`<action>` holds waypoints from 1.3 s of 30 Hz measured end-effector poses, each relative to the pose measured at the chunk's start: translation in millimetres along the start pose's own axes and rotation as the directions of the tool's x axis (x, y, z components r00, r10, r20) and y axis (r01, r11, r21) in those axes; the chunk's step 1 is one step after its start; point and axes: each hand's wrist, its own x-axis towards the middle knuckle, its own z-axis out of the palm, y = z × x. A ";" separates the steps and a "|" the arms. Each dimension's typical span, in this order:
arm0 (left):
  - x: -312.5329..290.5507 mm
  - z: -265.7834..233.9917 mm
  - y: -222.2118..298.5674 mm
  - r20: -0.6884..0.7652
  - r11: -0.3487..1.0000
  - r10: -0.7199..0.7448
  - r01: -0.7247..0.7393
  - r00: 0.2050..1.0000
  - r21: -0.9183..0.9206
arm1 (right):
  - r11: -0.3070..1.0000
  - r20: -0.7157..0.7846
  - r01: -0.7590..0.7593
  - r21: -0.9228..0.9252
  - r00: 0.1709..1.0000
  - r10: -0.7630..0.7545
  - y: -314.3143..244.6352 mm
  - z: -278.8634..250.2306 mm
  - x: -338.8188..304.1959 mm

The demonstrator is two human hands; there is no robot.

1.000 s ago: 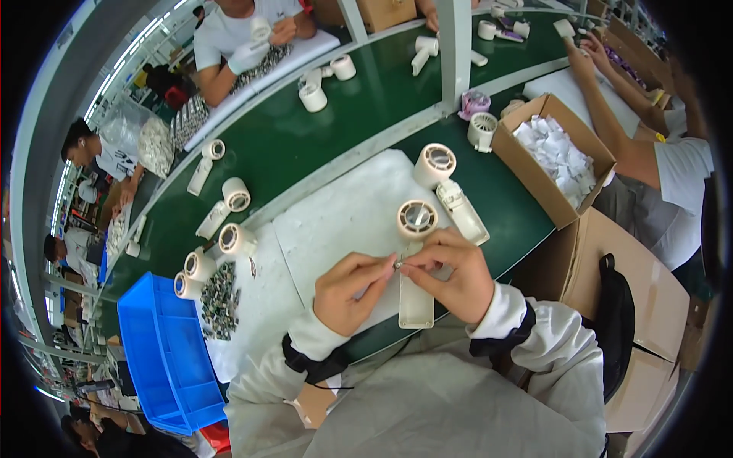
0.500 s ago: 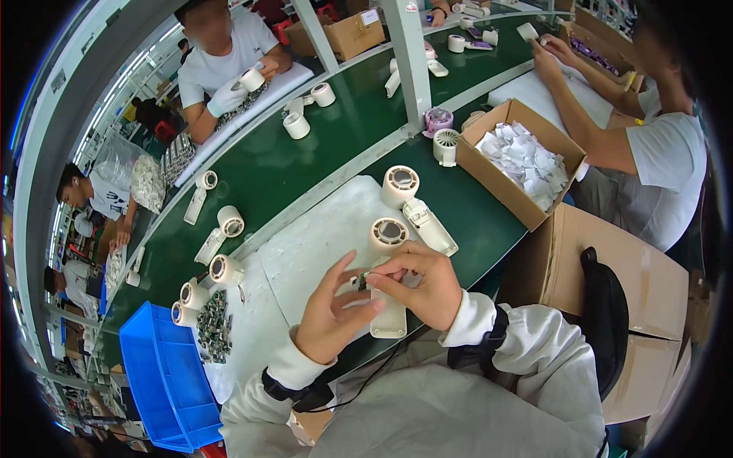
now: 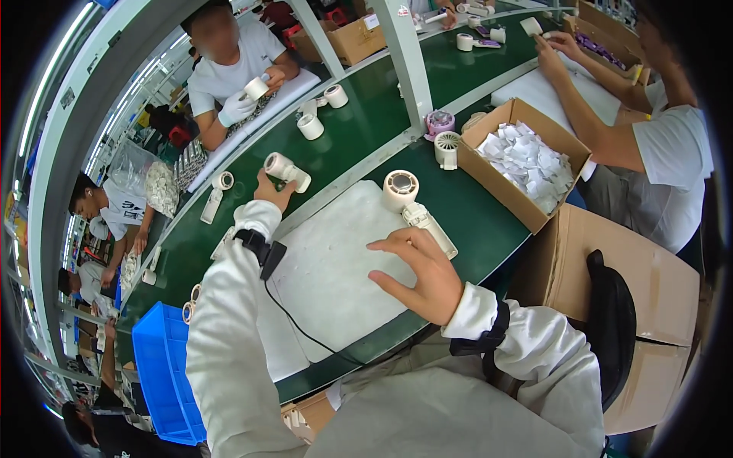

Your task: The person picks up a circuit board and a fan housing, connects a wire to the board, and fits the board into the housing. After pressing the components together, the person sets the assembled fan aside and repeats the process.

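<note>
Head view — fan [image 3: 417,214] by right hand [image 3: 427,279], left sleeve [image 3: 229,336] overlaps blue bin [image 3: 162,374].

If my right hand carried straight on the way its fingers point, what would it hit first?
Crossing the white mat, the right hand would probably meet the left sleeve near the wrist; hand height is unclear, so it might pass over or under.

Fan [image 3: 289,171] beyond mat [image 3: 336,278] | bin [image 3: 168,362] left of mat | paper pieces [image 3: 527,162] in carton [image 3: 496,188]
</note>
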 end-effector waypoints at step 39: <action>146.3 82.2 217.1 0.181 0.365 0.862 -0.827 0.474 0.427 | 0.992 0.334 0.124 -0.038 0.937 -0.105 18.8 0.6 -16.0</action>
